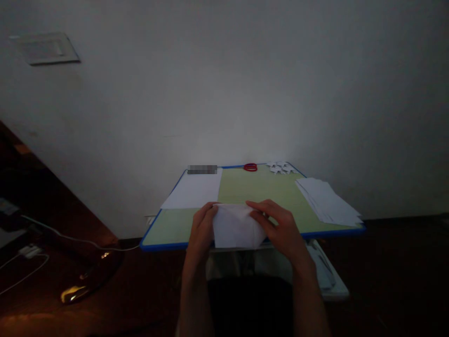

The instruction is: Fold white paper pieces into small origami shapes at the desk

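A folded sheet of white paper (233,229) is held up between my two hands at the front edge of the green table. My left hand (202,228) grips its left side, thumb on the near face. At the upper right corner, my right hand (277,224) pinches the paper between thumb and fingers. The sheet's right side slants inward toward the bottom. Its far face is hidden from me.
The green tabletop (257,187) has a blue rim. A large white sheet (194,189) lies at left, red-handled scissors (250,167) at the back, small folded paper pieces (280,167) at back right. A stack of white paper (328,201) overhangs the right edge.
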{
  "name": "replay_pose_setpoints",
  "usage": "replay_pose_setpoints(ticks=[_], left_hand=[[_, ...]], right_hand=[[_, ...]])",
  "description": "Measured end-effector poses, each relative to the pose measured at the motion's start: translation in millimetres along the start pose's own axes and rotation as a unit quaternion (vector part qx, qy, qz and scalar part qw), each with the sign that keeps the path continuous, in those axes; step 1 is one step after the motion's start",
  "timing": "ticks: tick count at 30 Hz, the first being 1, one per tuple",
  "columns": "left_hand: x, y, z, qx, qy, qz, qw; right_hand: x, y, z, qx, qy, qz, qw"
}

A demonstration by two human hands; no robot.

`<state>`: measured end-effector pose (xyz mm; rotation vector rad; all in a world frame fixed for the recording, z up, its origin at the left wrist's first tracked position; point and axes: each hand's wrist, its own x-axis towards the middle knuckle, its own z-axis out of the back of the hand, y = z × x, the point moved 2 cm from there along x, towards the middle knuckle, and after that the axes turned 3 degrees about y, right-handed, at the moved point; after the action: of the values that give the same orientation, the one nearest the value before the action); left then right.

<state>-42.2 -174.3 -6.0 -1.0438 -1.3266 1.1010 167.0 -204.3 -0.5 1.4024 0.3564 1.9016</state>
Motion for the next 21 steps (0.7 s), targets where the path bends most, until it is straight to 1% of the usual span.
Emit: replay_pose_setpoints(ticks=[3, 5, 7, 9, 11, 13, 17, 21], left_hand=[[0.4, 1.2, -0.2, -0.003, -0.021, -0.002, 1.0], [0.8, -0.1, -0.4, 0.011, -0.047, -0.013, 0.999], [1.0, -2.7, -0.8, 0.033, -0.056, -0.026, 0.998], [0.5, -5.3, -1.4, 0.043, -0.033, -0.032, 0.998], [-0.6, -7.3, -2.0, 0.039, 0.004, -0.032, 0.999], [-2.0, -8.4, -1.9, 0.032, 0.025, -0.04, 0.998], [-3.6, -6.6, 0.3, 0.034, 0.025, -0.046, 0.998], [-5.0, -5.7, 4.5, 0.039, 0.039, -0.036, 0.998]], right_hand=[[-0.1, 0.7, 2.3, 0.003, -0.008, -0.004, 1.0], [0.5, 2.9, 2.9, 0.005, -0.01, -0.003, 1.0], [1.2, 5.0, 2.8, 0.009, -0.008, -0.002, 1.0], [1.5, 6.0, 2.9, 0.014, -0.002, -0.006, 1.0], [1.2, 5.5, 3.6, 0.018, 0.001, -0.012, 1.0], [0.4, 4.3, 5.0, 0.021, 0.006, -0.019, 1.0], [-1.2, 2.2, 8.2, 0.026, 0.01, -0.025, 0.999], [-1.5, 2.3, 10.5, 0.019, -0.008, -0.023, 1.0]])
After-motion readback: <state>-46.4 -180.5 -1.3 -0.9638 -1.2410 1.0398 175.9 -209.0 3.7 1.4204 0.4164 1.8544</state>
